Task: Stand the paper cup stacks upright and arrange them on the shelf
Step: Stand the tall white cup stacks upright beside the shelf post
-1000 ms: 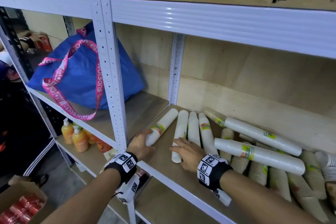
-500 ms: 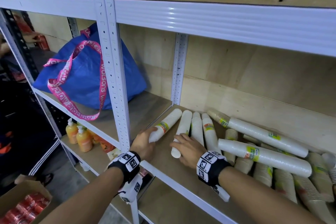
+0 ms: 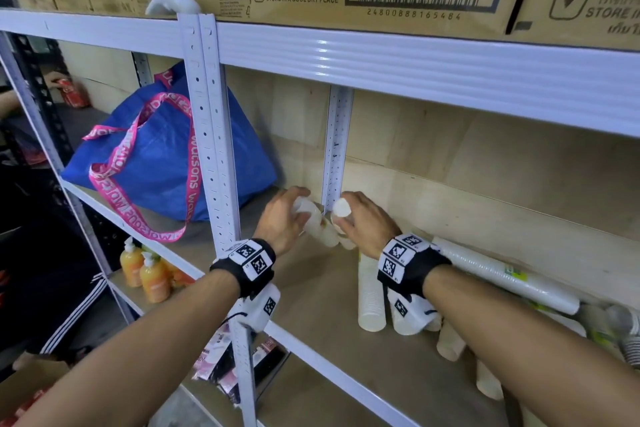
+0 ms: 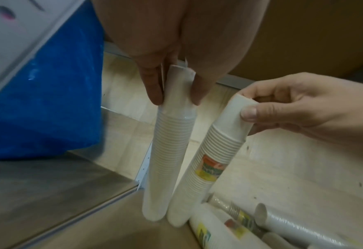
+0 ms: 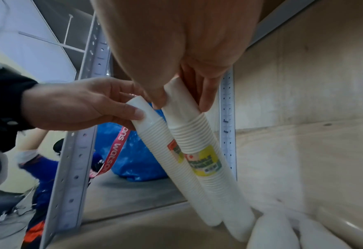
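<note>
Left hand: the left hand [image 3: 282, 218] is gripping the top end of a long white stack of paper cups in clear wrap [image 4: 165, 160], fingers [image 4: 153, 87] curled around it.
Right hand: the right hand [image 3: 367, 218] is pinching the top of a second white paper cup stack with a yellow-green label [image 5: 206, 161] between thumb and fingers.
Position: both stacks are standing nearly upright, touching each other, just in front of the white perforated metal rear post [image 3: 335, 146], their bases on the wooden shelf board [image 3: 322, 315].
Other stacks: more white cup stacks [image 3: 502, 274] are lying right of the post.
Bag: a blue woven bag with pink straps [image 3: 156, 163] is sitting left of the post.
</note>
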Demonstrator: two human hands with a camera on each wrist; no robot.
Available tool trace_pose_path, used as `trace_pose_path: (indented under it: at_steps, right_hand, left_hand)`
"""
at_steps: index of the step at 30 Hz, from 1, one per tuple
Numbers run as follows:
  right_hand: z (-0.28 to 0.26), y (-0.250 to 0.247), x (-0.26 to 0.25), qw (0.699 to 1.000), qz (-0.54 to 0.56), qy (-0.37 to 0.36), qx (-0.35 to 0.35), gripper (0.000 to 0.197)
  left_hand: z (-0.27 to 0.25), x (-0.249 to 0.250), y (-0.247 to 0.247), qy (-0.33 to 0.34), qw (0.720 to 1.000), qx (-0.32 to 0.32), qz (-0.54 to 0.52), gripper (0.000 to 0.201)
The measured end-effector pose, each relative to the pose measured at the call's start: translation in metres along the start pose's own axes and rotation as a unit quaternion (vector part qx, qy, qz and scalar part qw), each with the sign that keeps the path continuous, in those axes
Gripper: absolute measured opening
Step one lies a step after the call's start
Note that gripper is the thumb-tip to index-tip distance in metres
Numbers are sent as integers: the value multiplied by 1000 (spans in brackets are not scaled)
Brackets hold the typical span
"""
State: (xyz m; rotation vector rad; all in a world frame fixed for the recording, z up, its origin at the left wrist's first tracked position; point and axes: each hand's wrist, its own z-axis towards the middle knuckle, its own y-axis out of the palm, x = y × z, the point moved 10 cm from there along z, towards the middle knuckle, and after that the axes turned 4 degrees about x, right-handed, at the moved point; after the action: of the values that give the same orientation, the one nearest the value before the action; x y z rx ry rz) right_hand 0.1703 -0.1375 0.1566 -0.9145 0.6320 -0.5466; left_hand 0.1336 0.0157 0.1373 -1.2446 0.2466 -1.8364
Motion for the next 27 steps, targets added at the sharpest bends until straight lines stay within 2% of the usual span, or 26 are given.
trace_pose_path:
  at_steps: [6, 12, 20, 27]
  right_hand:
    - [28, -27, 19, 996, 29, 79, 41, 42]
    - [51, -31, 33, 990, 61, 115, 54, 34]
    - [74, -28, 47, 985, 67, 154, 33, 40]
    - [87, -15, 62, 981, 70, 182, 1, 46]
  left_hand:
    - [35, 32, -7, 23, 1000, 5, -3, 42]
    - [70, 46, -5, 35, 999, -12, 27, 44]
    - [99, 48, 3, 38, 999, -22, 30, 44]
    - [101, 43, 23, 36, 998, -51, 27, 43]
